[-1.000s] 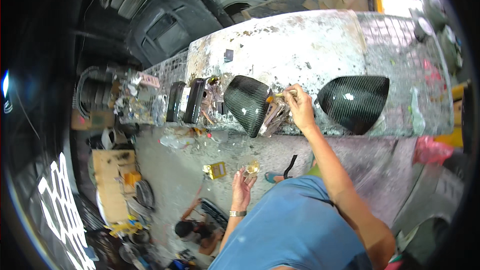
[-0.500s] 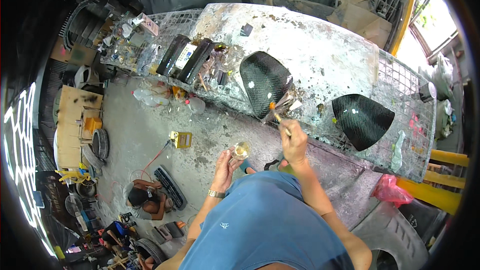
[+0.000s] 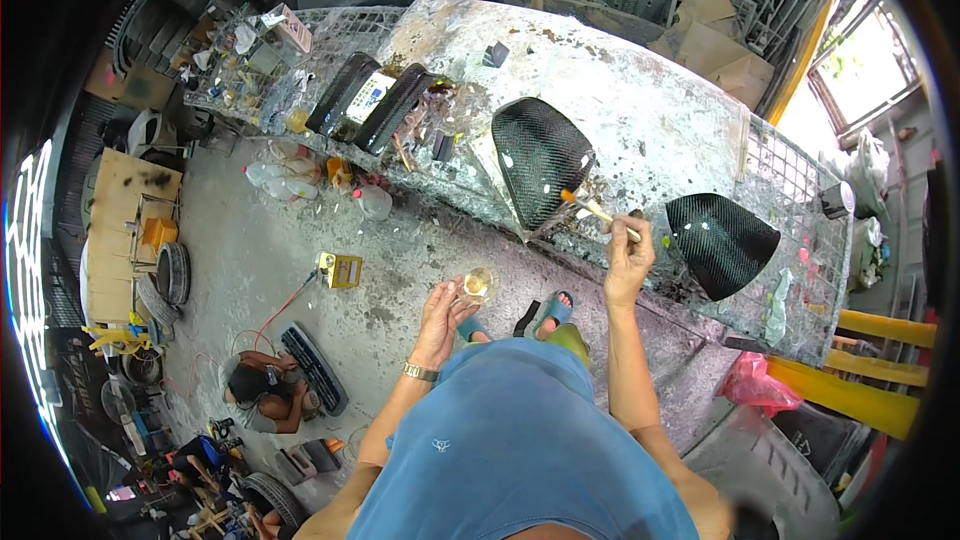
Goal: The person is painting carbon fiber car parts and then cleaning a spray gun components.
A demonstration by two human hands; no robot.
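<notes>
My right hand [image 3: 628,265] is closed around the pale handle of a paintbrush [image 3: 603,216]. Its orange-brown bristles are at the lower right edge of a black, carbon-fibre-patterned curved panel [image 3: 540,152]; whether they touch it I cannot tell. White patches dot that panel. In front of my body, my left hand [image 3: 438,320] grips a small clear cup [image 3: 479,286] with some yellowish content at its bottom. A second, similar dark panel [image 3: 722,246] lies to the right of my right hand, on the same paint-stained table [image 3: 640,110].
Two dark glossy strips [image 3: 390,120] and scraps lie on the table's left part. Plastic jugs [image 3: 285,178] and a yellow box-like device [image 3: 341,270] with a red cord stand on the floor. At lower left a person [image 3: 262,392] crouches by a long dark part [image 3: 314,370].
My right hand has moved right and away from me with the brush, whose bristles now sit at the panel's right edge. My left hand still holds the cup. The whole view has shifted slightly.
</notes>
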